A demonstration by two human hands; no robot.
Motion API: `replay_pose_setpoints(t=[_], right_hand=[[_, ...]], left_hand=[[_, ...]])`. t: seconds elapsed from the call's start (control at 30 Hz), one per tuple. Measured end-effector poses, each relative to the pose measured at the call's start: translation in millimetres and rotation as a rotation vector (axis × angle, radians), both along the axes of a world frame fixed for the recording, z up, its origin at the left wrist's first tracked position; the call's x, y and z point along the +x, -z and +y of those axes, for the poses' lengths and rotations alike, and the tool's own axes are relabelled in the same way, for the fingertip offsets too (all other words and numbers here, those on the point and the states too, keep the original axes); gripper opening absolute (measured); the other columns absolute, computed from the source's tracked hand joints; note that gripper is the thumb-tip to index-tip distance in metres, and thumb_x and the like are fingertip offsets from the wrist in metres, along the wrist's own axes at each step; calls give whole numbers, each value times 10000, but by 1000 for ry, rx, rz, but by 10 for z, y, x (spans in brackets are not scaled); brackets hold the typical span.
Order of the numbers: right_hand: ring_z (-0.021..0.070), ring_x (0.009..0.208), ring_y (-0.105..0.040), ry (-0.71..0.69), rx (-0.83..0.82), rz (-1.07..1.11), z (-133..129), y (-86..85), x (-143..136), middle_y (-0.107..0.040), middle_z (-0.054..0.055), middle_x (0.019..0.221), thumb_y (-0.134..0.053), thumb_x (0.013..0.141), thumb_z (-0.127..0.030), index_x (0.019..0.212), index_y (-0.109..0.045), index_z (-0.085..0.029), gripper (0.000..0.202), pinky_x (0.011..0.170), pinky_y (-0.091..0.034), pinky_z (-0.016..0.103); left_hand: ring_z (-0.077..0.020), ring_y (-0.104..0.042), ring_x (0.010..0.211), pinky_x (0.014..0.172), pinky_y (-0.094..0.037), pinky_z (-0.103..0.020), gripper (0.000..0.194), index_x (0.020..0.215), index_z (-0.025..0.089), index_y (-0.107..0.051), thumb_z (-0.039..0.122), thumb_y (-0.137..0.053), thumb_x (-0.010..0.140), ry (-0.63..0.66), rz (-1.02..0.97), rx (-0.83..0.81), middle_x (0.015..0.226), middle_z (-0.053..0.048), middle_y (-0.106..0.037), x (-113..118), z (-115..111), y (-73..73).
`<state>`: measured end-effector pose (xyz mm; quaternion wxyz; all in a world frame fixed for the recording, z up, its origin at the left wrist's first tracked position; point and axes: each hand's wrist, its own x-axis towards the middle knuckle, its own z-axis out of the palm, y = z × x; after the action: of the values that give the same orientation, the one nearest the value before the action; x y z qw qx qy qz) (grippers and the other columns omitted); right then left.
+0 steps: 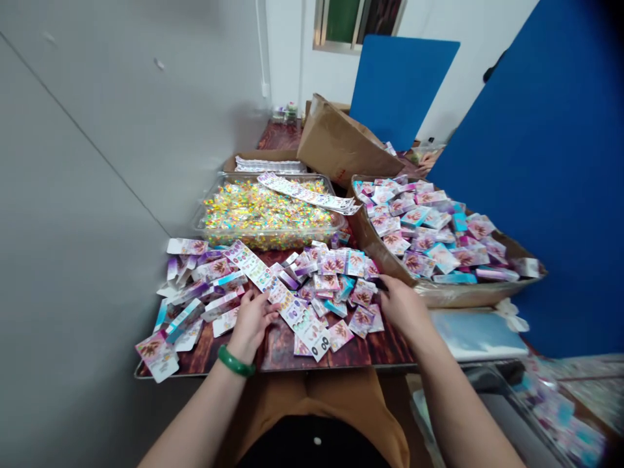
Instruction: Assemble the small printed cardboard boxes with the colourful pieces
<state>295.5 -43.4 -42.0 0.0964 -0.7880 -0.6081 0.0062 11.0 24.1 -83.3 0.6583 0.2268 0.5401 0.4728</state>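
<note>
A long white strip of printed stickers (pixel 273 289), with coloured ovals along it, slants across the table. My left hand (pixel 251 322), a green bangle at its wrist, pinches the strip's left edge. To the strip's right lies a heap of small printed boxes (pixel 336 265) in pink, purple and blue. At that heap's right edge is my right hand (pixel 400 305), fingers bent inward by a dark item or shadow; what they grip is not clear. On the left, flattened or open-ended small cartons (pixel 195 292) are piled against the grey wall.
A clear plastic tub (pixel 214 227) of shiny yellow-green packets stands behind, more sticker strips (pixel 307 192) across it. Right of it, a large cardboard box (pixel 370 240) is full of small boxes. Another person's hand (pixel 428 161) shows beyond. Blue partitions (pixel 536 195) stand on the right.
</note>
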Motion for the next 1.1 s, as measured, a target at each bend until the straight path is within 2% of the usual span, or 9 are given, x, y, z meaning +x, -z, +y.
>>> replay_pose_setpoints(t=[0.13, 0.23, 0.4, 0.5, 0.6, 0.73, 0.87, 0.97, 1.1], right_hand=[[261, 943, -640, -117, 331, 5, -27, 132, -4, -636, 149, 1142, -497, 827, -192, 1134, -606, -149, 329, 804, -513, 391], [254, 942, -648, -226, 482, 69, -25, 73, -89, -668, 124, 1067, -494, 854, -232, 1077, -636, -171, 271, 823, -526, 405], [227, 967, -632, -586, 631, 194, -10, -220, -543, -687, 93, 1037, -545, 850, -179, 1122, -623, -206, 285, 867, -516, 388], [253, 1113, -559, -759, 613, 211, 36, -406, -846, -625, 103, 1205, -573, 840, -172, 1263, -535, -216, 426, 944, -466, 436], [277, 1215, -482, -837, 556, 301, 94, -540, -1043, -552, 113, 1309, -594, 839, -241, 1362, -423, -223, 550, 996, -411, 486], [237, 1016, -607, -792, 468, 544, 125, -613, -1125, -660, 97, 1096, -559, 863, -257, 1242, -530, -231, 381, 856, -498, 404], [222, 940, -632, -659, 406, 751, 125, -603, -1104, -684, 73, 1022, -580, 837, -248, 1064, -620, -224, 232, 811, -499, 358], [197, 801, -629, -520, 351, 952, 146, -591, -1084, -679, 45, 894, -647, 767, -254, 930, -621, -207, 171, 698, -504, 310], [133, 577, -538, -397, 295, 1230, 225, -596, -1050, -589, -14, 651, -707, 696, -315, 720, -581, -189, 180, 518, -442, 240]], left_hand=[[-48, -506, 438, 422, -386, -160, 272, 855, 141, -519, 250, -707, 692, -13, 43, 34, 651, 32, -553, 11, 120, 18], [-27, -406, 402, 387, -287, -146, 290, 747, 121, -565, 314, -751, 636, -14, 96, 121, 560, 56, -512, -16, 146, -107], [-107, -545, 612, 564, -419, -208, 294, 710, 124, -605, 388, -724, 658, 85, 220, 376, 684, -4, -620, -37, 11, -635], [-128, -568, 673, 641, -439, -235, 293, 837, 141, -588, 340, -722, 668, 168, 252, 463, 722, 0, -626, 1, -133, -945], [-108, -552, 668, 668, -428, -225, 404, 1022, 180, -502, 248, -717, 687, 223, 282, 549, 685, 47, -581, 47, -291, -1127], [-127, -568, 735, 718, -439, -248, 485, 1168, 215, -454, 229, -676, 737, 330, 303, 632, 732, 34, -593, 61, -429, -1206], [-160, -581, 806, 763, -454, -282, 389, 1111, 191, -542, 249, -666, 746, 392, 277, 642, 814, -22, -613, 25, -407, -1195], [-201, -562, 958, 841, -438, -307, 446, 1112, 207, -590, 270, -724, 692, 402, 426, 728, 1012, -69, -614, -2, -332, -1134], [-219, -568, 971, 857, -435, -322, 290, 985, 192, -666, 335, -680, 733, 647, 410, 684, 1021, -67, -643, -3, -251, -980]])
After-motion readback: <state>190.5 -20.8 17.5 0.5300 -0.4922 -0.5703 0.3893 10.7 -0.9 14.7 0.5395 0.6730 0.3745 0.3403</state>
